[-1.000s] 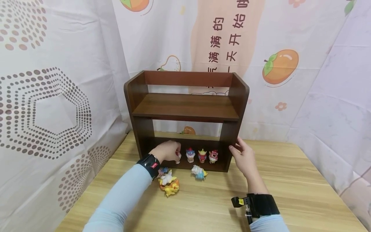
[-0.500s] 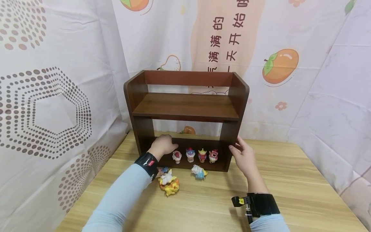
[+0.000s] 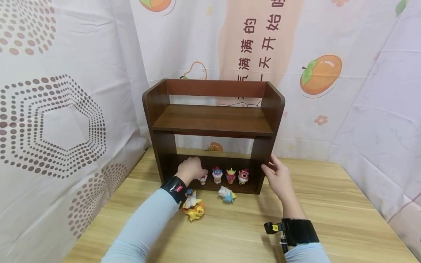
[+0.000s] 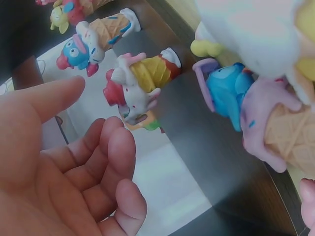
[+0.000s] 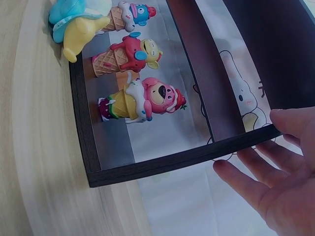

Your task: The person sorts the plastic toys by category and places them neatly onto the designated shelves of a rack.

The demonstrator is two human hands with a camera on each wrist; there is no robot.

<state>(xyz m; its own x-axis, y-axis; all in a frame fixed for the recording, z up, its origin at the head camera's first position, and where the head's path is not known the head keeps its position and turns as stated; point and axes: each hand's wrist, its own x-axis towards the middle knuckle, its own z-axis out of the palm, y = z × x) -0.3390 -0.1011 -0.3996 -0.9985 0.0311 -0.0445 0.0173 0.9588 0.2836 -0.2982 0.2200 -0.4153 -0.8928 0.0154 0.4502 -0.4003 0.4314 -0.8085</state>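
Note:
My left hand point(image 3: 190, 170) is in the lower compartment of the dark brown shelf point(image 3: 213, 118). In the left wrist view its fingers are loosely bent and its thumb stands apart, right by a white ice-cream-cone figurine point(image 4: 138, 93) with a red top. That figurine stands at the left end of a row with a blue-faced cone figurine point(image 4: 81, 49), a green-headed one in red point(image 3: 231, 176) and a pink bear one point(image 5: 157, 96). My right hand point(image 3: 279, 177) holds the shelf's right side panel point(image 5: 187, 157), thumb at the front edge and fingers along the outside.
On the wooden table point(image 3: 236, 233) before the shelf lie a white, blue and yellow figurine point(image 3: 227, 194) and, below my left wrist, a cluster with a yellow figurine point(image 3: 196, 212) and a blue one on a cone point(image 4: 229, 86). Printed curtains point(image 3: 329, 120) hang behind.
My left hand has let go of the white cone figurine, drawn back to its left, then come rightward close to it again. The right hand stays at the side panel.

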